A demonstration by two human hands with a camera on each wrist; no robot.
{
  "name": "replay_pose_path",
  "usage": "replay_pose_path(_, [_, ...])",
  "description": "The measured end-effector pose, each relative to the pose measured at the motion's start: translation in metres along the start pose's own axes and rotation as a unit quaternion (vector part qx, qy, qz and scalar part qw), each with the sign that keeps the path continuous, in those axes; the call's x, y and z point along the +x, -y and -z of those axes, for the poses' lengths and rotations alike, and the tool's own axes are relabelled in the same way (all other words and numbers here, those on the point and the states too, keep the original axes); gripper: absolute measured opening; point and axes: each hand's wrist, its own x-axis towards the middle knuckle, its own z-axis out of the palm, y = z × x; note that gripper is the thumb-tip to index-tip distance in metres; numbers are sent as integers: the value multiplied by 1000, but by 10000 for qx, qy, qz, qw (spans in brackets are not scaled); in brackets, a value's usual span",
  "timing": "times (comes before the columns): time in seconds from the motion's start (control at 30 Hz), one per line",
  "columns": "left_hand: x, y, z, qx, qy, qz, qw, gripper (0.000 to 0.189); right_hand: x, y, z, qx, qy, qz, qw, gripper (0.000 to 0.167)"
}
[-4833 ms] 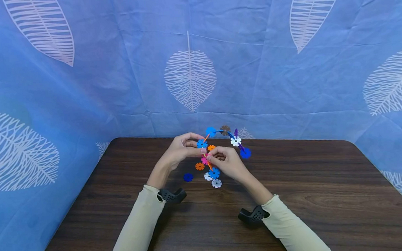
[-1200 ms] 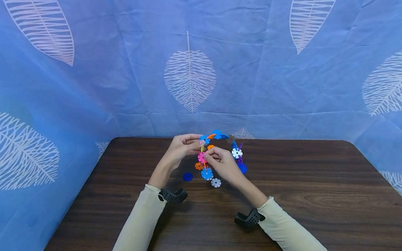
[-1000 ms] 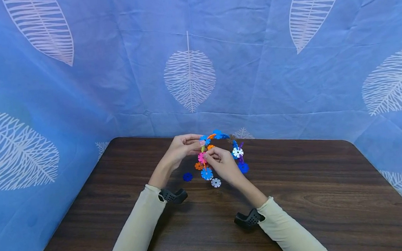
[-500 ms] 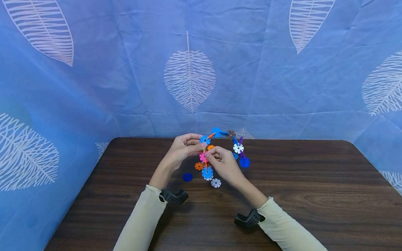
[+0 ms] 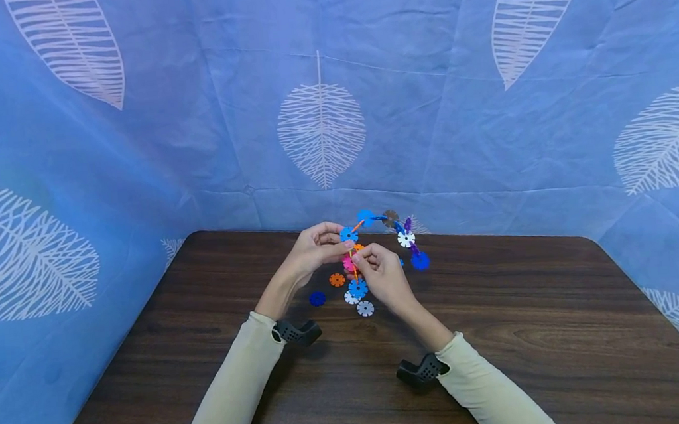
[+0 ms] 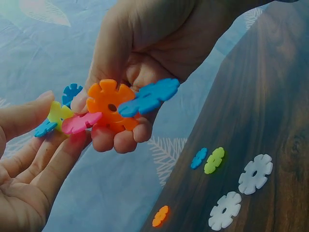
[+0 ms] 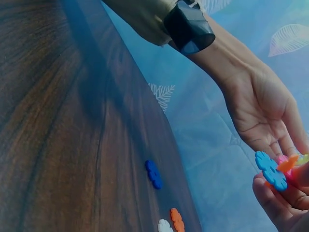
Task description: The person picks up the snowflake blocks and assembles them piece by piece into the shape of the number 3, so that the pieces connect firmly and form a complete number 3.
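Note:
A curved chain of interlocking plastic snowflake discs is held up by both hands above the table. The left hand (image 5: 318, 248) pinches it near a yellow-green disc (image 6: 59, 114), just below a light blue disc (image 5: 349, 235). The right hand (image 5: 385, 276) pinches the chain's lower part by an orange disc (image 6: 107, 99), which joins a pink disc (image 6: 82, 123). A light blue disc (image 7: 270, 170) forms this lower end. From the left hand the chain arches past a brown disc (image 5: 390, 218) and a white disc (image 5: 406, 239) to a blue end disc (image 5: 420, 261).
On the dark wood table (image 5: 504, 332) lie loose discs: a dark blue one (image 5: 317, 298), an orange one (image 5: 337, 280), white ones (image 6: 225, 210) and a yellow-green one (image 6: 214, 160). A blue leaf-print cloth (image 5: 416, 119) hangs behind the table.
The chain's far end dipped earlier and has now swung back up and slightly right. Both hands keep their hold and have shifted slightly; the loose discs stay put.

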Motion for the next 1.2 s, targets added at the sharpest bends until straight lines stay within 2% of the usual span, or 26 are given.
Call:
replay_pose_path(0.2, [0,0,1,45,32,51,10000,37,3,-1,2,-50,122,38,9999,16])
replay_pose_path(0.57, [1,2,11,73,215,76,9997,33,6,1,8,48,721,-253,9971,21])
replay_pose_path(0.77, [-1,1,12,105,313,48,9994,34,5,2,8,-5,864,-326,9957,20])
replay_pose_path(1.0, [-1,0,12,227,207,141,9994,36,6,0,8,-2,901,-381,9952,20])
replay_pose_path(1.2, [-1,0,13,151,94,139,9997,37,5,-1,7,-18,997,-456,9940,22])
